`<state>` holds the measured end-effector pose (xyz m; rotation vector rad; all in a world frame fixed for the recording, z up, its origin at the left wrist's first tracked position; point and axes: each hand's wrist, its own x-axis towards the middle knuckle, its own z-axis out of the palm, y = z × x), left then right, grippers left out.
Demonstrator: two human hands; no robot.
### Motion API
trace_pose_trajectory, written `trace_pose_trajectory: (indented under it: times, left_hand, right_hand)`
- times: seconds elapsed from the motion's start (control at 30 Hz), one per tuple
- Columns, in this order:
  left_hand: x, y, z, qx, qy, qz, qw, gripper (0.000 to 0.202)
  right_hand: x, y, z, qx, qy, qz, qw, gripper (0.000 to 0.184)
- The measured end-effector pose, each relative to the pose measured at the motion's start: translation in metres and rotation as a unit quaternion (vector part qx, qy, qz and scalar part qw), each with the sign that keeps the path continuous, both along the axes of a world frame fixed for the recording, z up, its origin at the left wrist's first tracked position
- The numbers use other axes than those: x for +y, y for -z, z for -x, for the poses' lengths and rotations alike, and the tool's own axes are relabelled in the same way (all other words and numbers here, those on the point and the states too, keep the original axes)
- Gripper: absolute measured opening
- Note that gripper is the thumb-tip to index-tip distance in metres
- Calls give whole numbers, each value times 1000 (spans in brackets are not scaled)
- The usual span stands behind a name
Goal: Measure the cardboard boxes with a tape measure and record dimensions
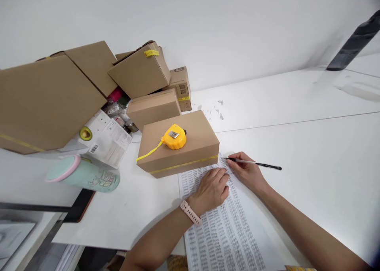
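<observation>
My right hand [245,170] is closed around a thin black-and-clear pen [268,165], its tip at the upper right part of a paper sheet [213,239]. Columns of dense handwritten marks cover that sheet. My left hand [212,186], with a pink watch strap on the wrist, rests on the paper, fingers loosely bent and holding nothing. Just beyond it lies a closed cardboard box [190,160] that covers the sheet's far edge. On top of this box sits a yellow tape measure [175,137], its yellow tape pulled out to the box's left edge.
Several cardboard boxes [142,73] are stacked at the back left against the wall. Near them are a white printed package [108,140] and a mint-green bottle with a pink-rimmed lid [89,175]. A dark bottle [352,43] stands at the far right of the white table [332,144].
</observation>
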<state>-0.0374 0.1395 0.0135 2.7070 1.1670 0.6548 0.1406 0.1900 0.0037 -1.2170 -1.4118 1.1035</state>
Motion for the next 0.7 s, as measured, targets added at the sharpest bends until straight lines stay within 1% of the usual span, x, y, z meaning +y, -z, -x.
trace_pose_trajectory:
  times: [0.1, 0.2, 0.27, 0.37, 0.47, 0.57, 0.7]
  left_hand:
    - [0, 0, 0, 4, 1, 1, 1000, 30]
    - [0, -1, 0, 9, 2, -1, 1000, 31]
    - [-1, -1, 0, 9, 2, -4, 1000, 31]
    - [-1, -2, 1, 7, 2, -2, 1000, 31]
    - [-1, -2, 1, 6, 1, 2, 1000, 30]
    - [-1, -2, 1, 4, 2, 8, 1000, 29]
    - [-1, -1, 1, 1, 2, 15, 1000, 28]
  right_hand:
    - [-1, 1, 0, -14, 17, 16, 1000, 34]
    - [-2, -1, 0, -88, 24, -1, 996, 33]
    - [-2, -3, 0, -136, 19, -19, 990, 30]
    - [-2, -4, -1, -180, 18, -25, 983, 27]
    - [-2, -3, -1, -195, 15, -20, 980, 26]
    - [-2, -1, -2, -195, 4, -23, 981, 25]
    - [-2, -2, -2, -197, 6, -26, 980, 25]
